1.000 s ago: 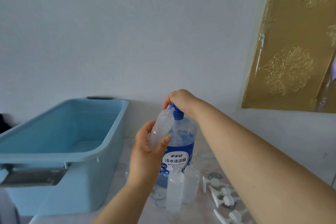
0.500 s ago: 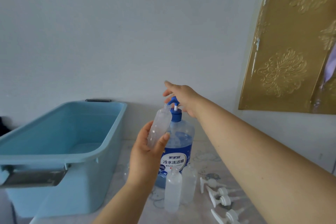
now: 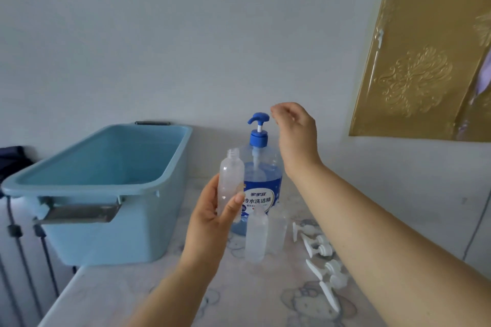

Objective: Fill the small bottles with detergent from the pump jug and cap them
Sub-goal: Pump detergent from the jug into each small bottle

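The pump jug [image 3: 261, 188] stands on the table, clear with blue detergent and a blue pump head [image 3: 259, 121] raised. My left hand [image 3: 212, 218] grips a small uncapped clear bottle [image 3: 230, 175], held upright left of the jug, its mouth below the spout. My right hand [image 3: 295, 127] hovers just right of the pump head, fingers loosely curled, touching nothing. Two more small clear bottles [image 3: 256, 236] [image 3: 277, 231] stand in front of the jug. Several white pump caps [image 3: 318, 247] lie on the table to the right.
A large light-blue plastic tub [image 3: 106, 188] with metal handles sits at the left of the patterned table [image 3: 132, 300]. A white wall is close behind. A gold embossed panel [image 3: 425, 48] hangs at upper right. Dark cables [image 3: 16, 233] hang at the far left.
My right hand has lifted off the pump head and moved right; the pump head has risen. My left hand has drawn the small bottle down and away from the spout.
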`<state>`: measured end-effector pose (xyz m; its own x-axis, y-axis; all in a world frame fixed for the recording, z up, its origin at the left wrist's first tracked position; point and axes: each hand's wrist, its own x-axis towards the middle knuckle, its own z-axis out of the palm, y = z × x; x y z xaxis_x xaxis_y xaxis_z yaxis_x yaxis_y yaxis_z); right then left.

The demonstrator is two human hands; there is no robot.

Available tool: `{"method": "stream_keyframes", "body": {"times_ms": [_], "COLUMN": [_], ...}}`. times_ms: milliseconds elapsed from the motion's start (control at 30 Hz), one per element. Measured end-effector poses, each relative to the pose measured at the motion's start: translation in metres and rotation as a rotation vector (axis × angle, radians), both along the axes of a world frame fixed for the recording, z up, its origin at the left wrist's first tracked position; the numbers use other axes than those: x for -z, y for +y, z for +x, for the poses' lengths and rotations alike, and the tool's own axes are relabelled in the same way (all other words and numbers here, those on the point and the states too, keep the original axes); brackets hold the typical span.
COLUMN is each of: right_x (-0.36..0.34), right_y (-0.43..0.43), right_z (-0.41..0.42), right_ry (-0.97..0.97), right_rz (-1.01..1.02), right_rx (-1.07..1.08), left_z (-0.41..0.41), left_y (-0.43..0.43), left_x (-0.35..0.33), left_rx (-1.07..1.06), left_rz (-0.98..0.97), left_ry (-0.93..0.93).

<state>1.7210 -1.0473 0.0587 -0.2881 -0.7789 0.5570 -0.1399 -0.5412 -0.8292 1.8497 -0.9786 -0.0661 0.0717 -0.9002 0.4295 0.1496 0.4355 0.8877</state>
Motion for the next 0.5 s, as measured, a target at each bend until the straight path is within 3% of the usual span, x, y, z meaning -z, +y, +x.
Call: {"method": "stream_keyframes", "body": {"times_ms": [500], "right_x": [0.068], "right_y": [0.051], "right_z": [-0.012], "right_ry": [0.004], "right_rz": [0.119], "right_rx": [-0.118], "left_z": [-0.001], "left_y": [0.0], "left_x": [0.07], "left_rx": [-0.11], "left_rz": [0.233], "left_ry": [-0.242]}}
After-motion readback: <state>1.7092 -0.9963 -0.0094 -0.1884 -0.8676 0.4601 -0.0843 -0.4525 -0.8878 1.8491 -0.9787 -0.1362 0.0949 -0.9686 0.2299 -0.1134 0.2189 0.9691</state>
